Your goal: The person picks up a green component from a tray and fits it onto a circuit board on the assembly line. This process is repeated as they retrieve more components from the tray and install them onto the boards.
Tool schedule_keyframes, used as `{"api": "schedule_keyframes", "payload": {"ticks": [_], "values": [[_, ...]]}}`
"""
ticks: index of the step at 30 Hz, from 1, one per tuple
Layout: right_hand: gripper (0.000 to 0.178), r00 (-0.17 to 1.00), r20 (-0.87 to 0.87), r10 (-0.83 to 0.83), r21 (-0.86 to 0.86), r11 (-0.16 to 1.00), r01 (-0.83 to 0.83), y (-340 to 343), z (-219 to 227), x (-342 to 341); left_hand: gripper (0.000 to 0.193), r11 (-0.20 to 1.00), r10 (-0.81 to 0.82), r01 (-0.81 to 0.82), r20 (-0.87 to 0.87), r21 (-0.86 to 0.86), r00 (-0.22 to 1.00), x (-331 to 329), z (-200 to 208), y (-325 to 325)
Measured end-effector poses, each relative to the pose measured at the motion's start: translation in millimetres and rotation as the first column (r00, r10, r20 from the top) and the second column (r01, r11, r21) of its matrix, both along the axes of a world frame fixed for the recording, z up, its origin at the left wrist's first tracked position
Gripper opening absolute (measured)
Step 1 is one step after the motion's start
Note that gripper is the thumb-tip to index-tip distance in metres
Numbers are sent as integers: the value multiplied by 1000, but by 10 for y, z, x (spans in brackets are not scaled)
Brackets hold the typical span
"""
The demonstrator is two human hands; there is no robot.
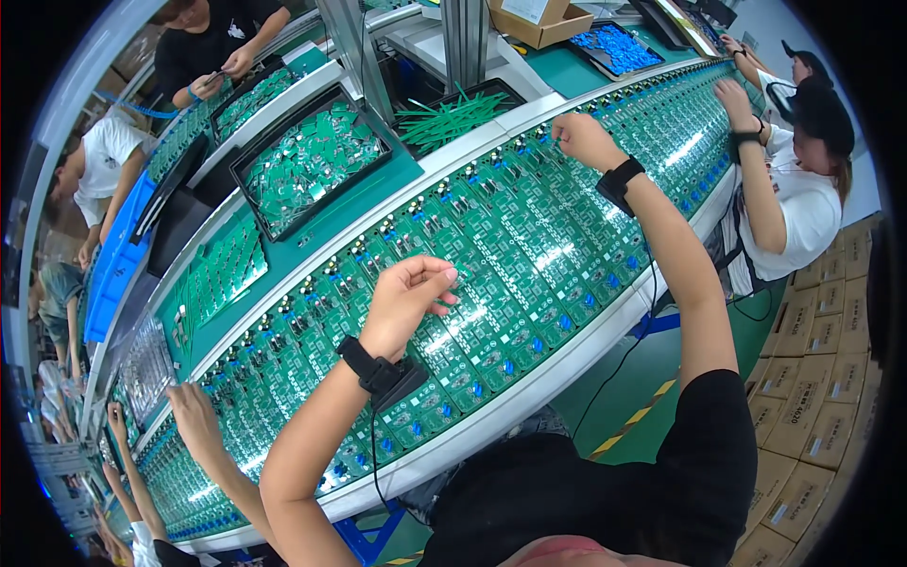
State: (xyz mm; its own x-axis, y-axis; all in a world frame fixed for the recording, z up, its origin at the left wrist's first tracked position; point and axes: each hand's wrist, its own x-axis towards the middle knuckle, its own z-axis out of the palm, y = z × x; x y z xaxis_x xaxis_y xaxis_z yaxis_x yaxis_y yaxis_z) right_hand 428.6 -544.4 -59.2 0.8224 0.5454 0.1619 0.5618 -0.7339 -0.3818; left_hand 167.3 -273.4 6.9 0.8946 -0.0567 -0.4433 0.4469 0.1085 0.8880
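Long rows of green circuit boards (491, 241) run across the line before me, with blue and dark parts along their far edge and blue parts along their near edge. My left hand (406, 298) is over the middle of the boards, thumb and fingers pinched together. A tiny greenish piece seems to show at its fingertips, too small to name. Farther right, my right hand (588, 142) is at the far edge of the boards, fingers curled and closed beside the upright parts. Whatever it grips is hidden. Each wrist wears a black strap (621, 181) with a thin cable.
Beyond the line stand a black tray of small green boards (312, 161), a bin of green strips (453, 121), a tray of blue parts (616, 49) and a cardboard box (539, 21). Co-workers' hands reach in at left (196, 425) and right (735, 106). Cartons (817, 378) stack at right.
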Motion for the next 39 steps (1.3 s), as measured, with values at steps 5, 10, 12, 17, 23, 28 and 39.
{"api": "schedule_keyframes", "payload": {"ticks": [5, 10, 12, 17, 23, 28, 39], "values": [[16, 998, 60, -1, -33, 999, 3, 62, -42, 21, 14, 999, 29, -30, 38, 37, 999, 17, 31, -27], [16, 993, 114, -25, -96, 995, 36, 34, 63, -62, 13, 996, 89, -89, 48, 3, 995, 50, 62, -32], [17, 992, 123, -33, -113, 993, 47, 128, 202, -231, 13, 993, 115, -114, 46, -32, 992, 61, 77, -37], [23, 991, -1, 135, 363, 923, -125, 739, 614, -1245, 12, 977, 167, -163, 18, -135, 986, 129, 48, -67], [21, 911, -268, 314, 512, 847, -141, 908, 748, -1714, 11, 973, 166, -151, 78, -173, 983, 218, 14, -215], [18, 899, -307, 313, 578, 812, -86, 862, 685, -1658, 11, 993, 109, -113, 158, 21, 981, 277, 7, -210], [9, 957, -165, 237, 696, 716, -57, 672, 609, -1791, 24, 995, 61, -69, 123, 65, 991, 327, -59, -331]]}}
